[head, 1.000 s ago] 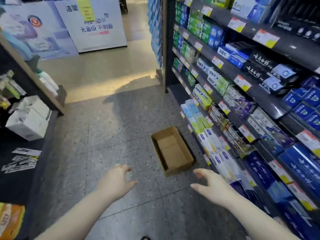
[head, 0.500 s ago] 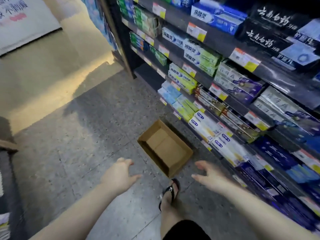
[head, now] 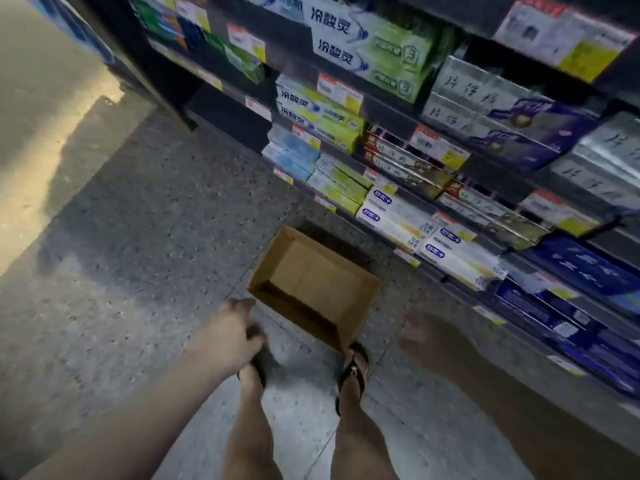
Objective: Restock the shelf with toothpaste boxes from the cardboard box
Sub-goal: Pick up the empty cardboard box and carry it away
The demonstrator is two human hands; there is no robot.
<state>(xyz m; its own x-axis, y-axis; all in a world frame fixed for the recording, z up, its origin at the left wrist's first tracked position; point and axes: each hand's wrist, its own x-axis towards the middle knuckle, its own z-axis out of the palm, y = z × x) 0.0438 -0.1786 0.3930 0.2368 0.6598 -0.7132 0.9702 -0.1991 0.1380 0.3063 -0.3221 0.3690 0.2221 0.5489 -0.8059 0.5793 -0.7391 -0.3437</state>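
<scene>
An open cardboard box [head: 311, 282] lies on the speckled floor beside the shelf [head: 388, 110], and its inside looks empty. Rows of toothpaste boxes fill the shelf: white ones [head: 398, 220] on the lowest tier nearest the carton, green ones [head: 332, 116] above them. My left hand [head: 235, 330] hangs just left of the carton's near corner, fingers loosely curled down, holding nothing. My right hand [head: 424, 336] is motion-blurred to the right of the carton, low in front of the bottom tier, with nothing in it.
My two feet in dark sandals [head: 353, 372] stand right behind the carton's near end. Dark blue cartons [head: 588, 268] fill the lower right tiers. Price tags [head: 339, 91] line the shelf edges. Open floor [head: 138, 254] stretches to the left.
The view has moved closer and tilted down, so the carton is now at my feet. Both hands have dropped lower, the left one beside the carton's corner.
</scene>
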